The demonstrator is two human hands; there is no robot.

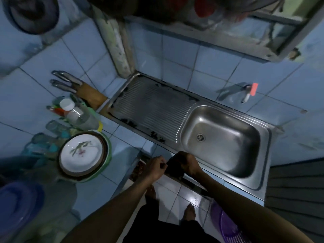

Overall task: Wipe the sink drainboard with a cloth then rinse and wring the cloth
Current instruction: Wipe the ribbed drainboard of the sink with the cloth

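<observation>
A steel sink unit lies ahead, its ribbed drainboard (152,106) on the left and its basin (226,137) on the right. Dark specks dot the drainboard's edges. At the unit's near edge I hold a dark cloth (172,165) between both hands. My left hand (154,168) pinches its left side and my right hand (190,163) grips its right side with curled fingers. The cloth hangs just in front of the sink's rim, mostly hidden by my fingers.
A tap with a pink handle (252,90) sticks out of the tiled wall above the basin. On the left counter stand a knife block (82,90), a clear bottle (77,113), glasses and stacked bowls (82,155). A purple basket (228,225) sits on the floor.
</observation>
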